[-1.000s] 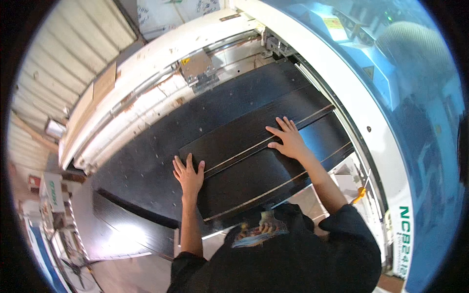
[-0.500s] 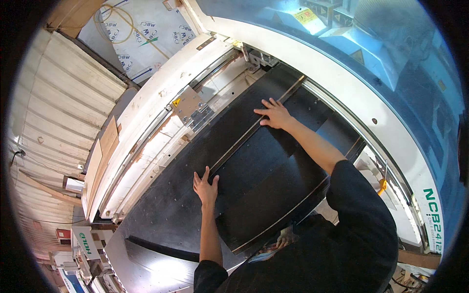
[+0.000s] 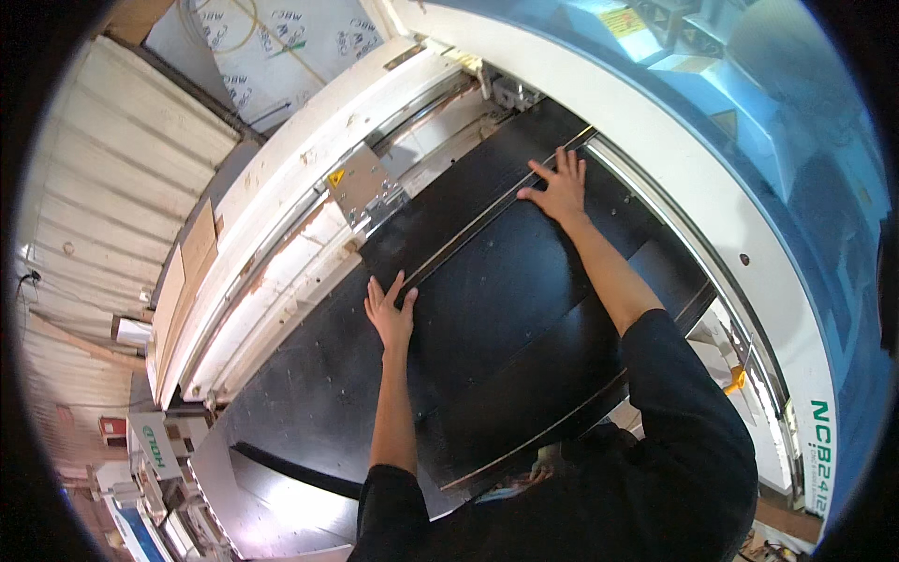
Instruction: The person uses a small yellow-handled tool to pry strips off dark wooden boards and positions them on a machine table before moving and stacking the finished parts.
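Observation:
Two glossy black panels lie on a dark machine table, a larger near panel (image 3: pixel 506 290) and a narrower far panel (image 3: pixel 468 201). Between them runs a thin pale edge line. My left hand (image 3: pixel 390 314) rests at the left end of this line with its fingers spread. Farther right along the same edge, my right hand (image 3: pixel 562 192) lies with fingers apart. Neither hand is wrapped around anything. The near panel's front edge, also pale, curves close to my body.
A white machine beam (image 3: pixel 581 103) with a blue translucent cover (image 3: pixel 730 103) arches over the far right. Beyond the panels sits a metal clamp plate (image 3: pixel 365 187) on a white rail. A yellow-orange handled tool (image 3: pixel 735 380) is at the right. Corrugated wall (image 3: pixel 122 187) stands left.
Both hands have moved away from my body, the right one also rightward. The far panel has shifted away, and its left corner now shows near the clamp plate. The view has tilted slightly.

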{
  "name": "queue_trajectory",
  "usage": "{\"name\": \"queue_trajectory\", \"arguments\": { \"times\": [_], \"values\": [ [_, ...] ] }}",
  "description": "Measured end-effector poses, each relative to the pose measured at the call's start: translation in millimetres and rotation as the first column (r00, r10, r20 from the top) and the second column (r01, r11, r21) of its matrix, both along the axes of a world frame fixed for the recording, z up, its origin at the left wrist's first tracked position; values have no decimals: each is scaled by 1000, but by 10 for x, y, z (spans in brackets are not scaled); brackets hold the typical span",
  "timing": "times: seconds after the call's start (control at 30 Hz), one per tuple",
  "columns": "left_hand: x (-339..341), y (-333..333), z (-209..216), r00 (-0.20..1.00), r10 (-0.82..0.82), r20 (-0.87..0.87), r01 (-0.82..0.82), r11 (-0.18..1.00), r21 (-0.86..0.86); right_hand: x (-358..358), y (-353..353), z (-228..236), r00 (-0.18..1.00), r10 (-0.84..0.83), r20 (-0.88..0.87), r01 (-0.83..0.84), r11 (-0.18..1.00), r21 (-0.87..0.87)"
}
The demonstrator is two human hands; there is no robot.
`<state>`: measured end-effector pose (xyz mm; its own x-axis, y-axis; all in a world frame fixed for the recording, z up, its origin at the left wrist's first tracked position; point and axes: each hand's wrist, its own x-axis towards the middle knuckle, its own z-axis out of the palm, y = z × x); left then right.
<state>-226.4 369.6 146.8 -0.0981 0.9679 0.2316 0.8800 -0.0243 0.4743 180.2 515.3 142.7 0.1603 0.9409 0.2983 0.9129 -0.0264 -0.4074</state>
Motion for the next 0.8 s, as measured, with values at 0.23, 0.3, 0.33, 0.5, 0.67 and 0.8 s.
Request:
{"name": "queue_trajectory", "arguments": {
  "times": [0.23,0.3,0.33,0.5,0.67,0.8],
  "values": [
    [146,335,-13,999,-4,32,3,1000,27,49,130,-53,978,-201,-62,195,977,-89],
    [139,296,-60,1000,-8,23,6,997,77,70,128,-108,980,-196,-45,190,977,-100],
    [134,285,-84,1000,-7,12,6,996,86,78,127,-134,981,-188,-52,182,979,-92],
    [193,298,-75,1000,23,18,-25,990,136,95,165,-176,990,-140,8,140,981,-133],
    [171,306,-146,998,42,-39,-36,988,153,-103,155,-264,994,-23,103,43,980,-196],
    [152,303,-170,998,57,-32,-50,984,171,-289,72,-231,998,2,55,8,982,-190]
  ]
}}
